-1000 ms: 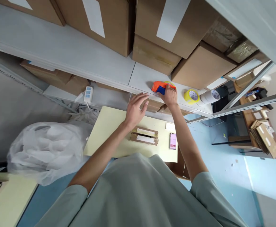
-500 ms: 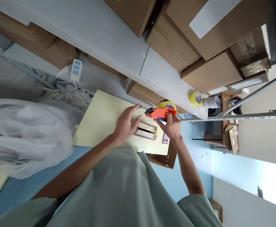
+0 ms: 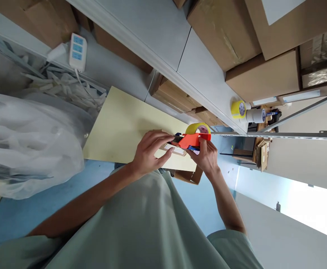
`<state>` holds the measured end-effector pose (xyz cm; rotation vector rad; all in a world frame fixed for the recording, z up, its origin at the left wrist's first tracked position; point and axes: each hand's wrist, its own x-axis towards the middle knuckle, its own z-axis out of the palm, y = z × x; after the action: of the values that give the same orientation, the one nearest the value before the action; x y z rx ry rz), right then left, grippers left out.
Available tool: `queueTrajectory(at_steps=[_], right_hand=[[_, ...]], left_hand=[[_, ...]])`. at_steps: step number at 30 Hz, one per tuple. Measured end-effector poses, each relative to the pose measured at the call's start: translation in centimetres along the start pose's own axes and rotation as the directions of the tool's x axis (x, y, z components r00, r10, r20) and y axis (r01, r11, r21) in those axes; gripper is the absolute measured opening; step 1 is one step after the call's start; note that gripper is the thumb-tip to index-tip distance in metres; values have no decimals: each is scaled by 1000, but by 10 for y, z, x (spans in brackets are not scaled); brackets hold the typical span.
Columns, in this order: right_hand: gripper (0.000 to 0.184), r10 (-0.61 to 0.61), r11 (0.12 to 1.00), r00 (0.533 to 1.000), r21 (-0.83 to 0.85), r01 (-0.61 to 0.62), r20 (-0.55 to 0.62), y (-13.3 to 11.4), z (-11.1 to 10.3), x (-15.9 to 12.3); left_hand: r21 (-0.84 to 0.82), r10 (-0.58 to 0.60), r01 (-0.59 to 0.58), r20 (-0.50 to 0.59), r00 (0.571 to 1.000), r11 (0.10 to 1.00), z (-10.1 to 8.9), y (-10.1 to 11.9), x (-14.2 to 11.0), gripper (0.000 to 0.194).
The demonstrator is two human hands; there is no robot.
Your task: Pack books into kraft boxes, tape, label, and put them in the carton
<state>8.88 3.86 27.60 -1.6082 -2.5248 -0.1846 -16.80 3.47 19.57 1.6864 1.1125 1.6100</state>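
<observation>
Two hands meet at the dispenser [image 3: 190, 141]: the right hand [image 3: 207, 157] is closed around it, while the left hand [image 3: 152, 153] has thumb and fingers parted at its dark nose; whether they touch, I cannot tell. That nose probably carries a cutting edge, so a slip of the left fingers could nick them. On the dispenser's far side sits the mounted roll [image 3: 191, 129]; a poorly pinched tape end could fold and stick to itself. Below, the box [image 3: 177, 150] lies partly hidden on the table [image 3: 115, 127], and a low swing might knock it. Beyond, the yellow roll [image 3: 236, 109] and white roll [image 3: 254, 116] sit near the edge of the shelf [image 3: 191, 71], where a bump could send them off.
</observation>
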Motion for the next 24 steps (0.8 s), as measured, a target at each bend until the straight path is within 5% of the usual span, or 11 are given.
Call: queueTrajectory(at_steps=[24], right_hand=[[53,-78,994,994,-75,84,82,-20,1,-14]], left_hand=[[65,-18,17,23,1000,998,-4,-11,-24,15]])
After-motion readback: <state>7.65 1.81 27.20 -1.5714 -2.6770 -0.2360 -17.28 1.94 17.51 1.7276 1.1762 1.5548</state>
